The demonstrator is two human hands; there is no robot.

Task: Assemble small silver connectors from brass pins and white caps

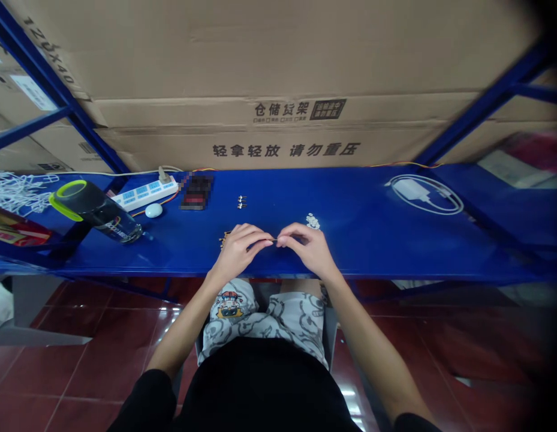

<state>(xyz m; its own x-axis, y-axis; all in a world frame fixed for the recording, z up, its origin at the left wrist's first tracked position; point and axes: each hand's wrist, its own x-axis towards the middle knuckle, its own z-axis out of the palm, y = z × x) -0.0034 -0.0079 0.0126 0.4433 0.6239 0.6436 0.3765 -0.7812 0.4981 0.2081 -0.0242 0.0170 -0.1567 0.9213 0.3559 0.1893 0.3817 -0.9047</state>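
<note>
From where I stand, both hands are pinched narrow and meet fingertip to fingertip. The left hand (242,247) and the right hand (307,245) hold one thin piece (274,240) between them, just above the table (377,240); the fingers hide most of it, so I can't make out its shape.

Against the left hand's outer side lie some brown bits (223,240), partly covered by it, too bunched to count. Just beyond the right hand sits one heap of white bits (312,221), also past counting. Farther forward of the left hand are two small pin-like pieces (241,202), side by side.

Out to the left of that hand come one dark object (197,192), blurred over, one pale round thing (153,210), one power strip (147,193) with one plug in it, and one tilted bottle (102,210). Well to the right of the right hand, one charger (413,190) lies with its looped white cable.
</note>
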